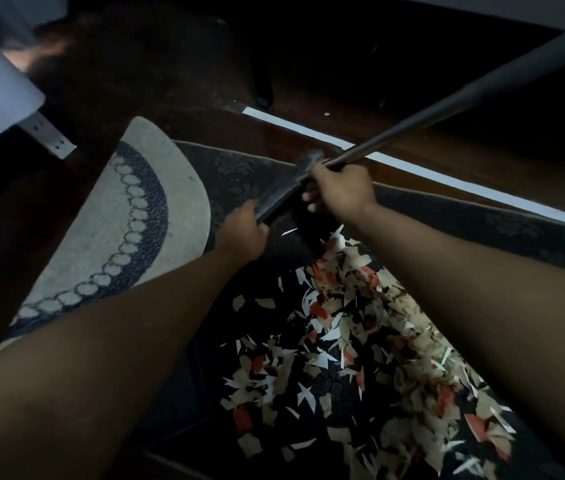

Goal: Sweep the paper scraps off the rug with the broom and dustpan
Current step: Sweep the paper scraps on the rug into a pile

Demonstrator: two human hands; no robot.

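Fingers of both hands are wrapped tight on the tools: the left hand (244, 233) clamps a dark flat piece, likely the dustpan (281, 197), and the right hand (338, 187) grips the broom handle (447, 109), which runs toward two o'clock. Paper scraps (360, 341) litter the dark rug (447, 216) at five o'clock, nearest. A pale oval mat (156, 216) lies at nine o'clock.
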